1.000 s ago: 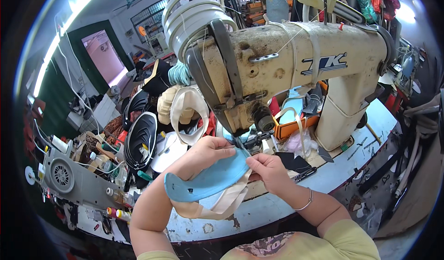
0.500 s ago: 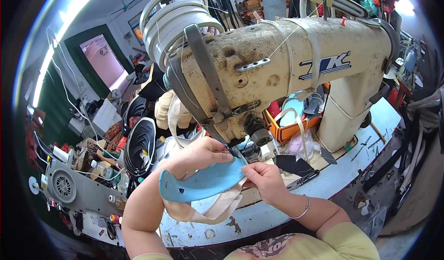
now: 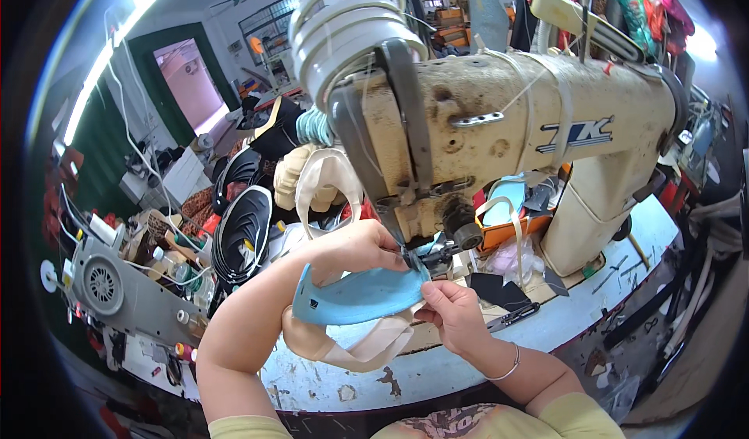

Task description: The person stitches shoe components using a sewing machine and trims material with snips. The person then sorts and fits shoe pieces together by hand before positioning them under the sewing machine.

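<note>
Sewing machine [image 3: 499, 135]: big, cream, stands on the table [image 3: 546, 337].
Blue piece [image 3: 359, 297]: near the table's front edge, under the needle.
Left hand [image 3: 355, 248]: presses on the blue piece's top.
Right hand [image 3: 452, 314]: pinches its right end.

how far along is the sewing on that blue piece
Done: the blue piece is at the needle area of the sewing machine, with cream strap hanging below it. In hand: the left hand presses on top, the right hand pinches its right end. Finished stitching is too small to tell, so the remainder can't be judged.
</note>
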Demonstrator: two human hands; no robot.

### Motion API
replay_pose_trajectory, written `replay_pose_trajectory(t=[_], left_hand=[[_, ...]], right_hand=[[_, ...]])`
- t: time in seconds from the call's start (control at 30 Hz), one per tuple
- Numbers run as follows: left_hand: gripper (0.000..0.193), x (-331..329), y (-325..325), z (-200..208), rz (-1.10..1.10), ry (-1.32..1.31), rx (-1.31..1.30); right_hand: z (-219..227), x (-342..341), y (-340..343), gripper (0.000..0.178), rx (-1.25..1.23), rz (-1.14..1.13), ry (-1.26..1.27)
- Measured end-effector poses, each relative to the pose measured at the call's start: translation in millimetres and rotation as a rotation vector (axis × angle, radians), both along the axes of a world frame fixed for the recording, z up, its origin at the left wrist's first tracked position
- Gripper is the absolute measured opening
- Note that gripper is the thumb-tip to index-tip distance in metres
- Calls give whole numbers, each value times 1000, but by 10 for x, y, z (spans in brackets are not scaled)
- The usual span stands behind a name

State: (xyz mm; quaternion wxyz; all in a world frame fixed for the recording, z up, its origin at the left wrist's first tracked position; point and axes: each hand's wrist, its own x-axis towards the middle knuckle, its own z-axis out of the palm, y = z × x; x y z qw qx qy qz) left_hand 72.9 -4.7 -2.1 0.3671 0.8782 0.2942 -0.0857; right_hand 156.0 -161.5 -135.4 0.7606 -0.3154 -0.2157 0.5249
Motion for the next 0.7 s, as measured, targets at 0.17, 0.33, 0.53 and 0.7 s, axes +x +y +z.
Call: replay_pose_trajectory(t=[0.17,0.33,0.53,0.7], left_hand=[[30,-48,298,-295,-170,-60,64],[31,24,326,-316,-263,-100,95],[31,43,330,-222,-255,-75,105],[33,58,279,-107,-268,-7,121]], right_hand=[[301,483,-442,10,40,-386,-1334],[570,1525,-1030,17,-67,-1507,-1656],[703,2105,-1139,14,-230,-1621,-1773],[278,2265,-1005,8,-178,-1738,-1715]])
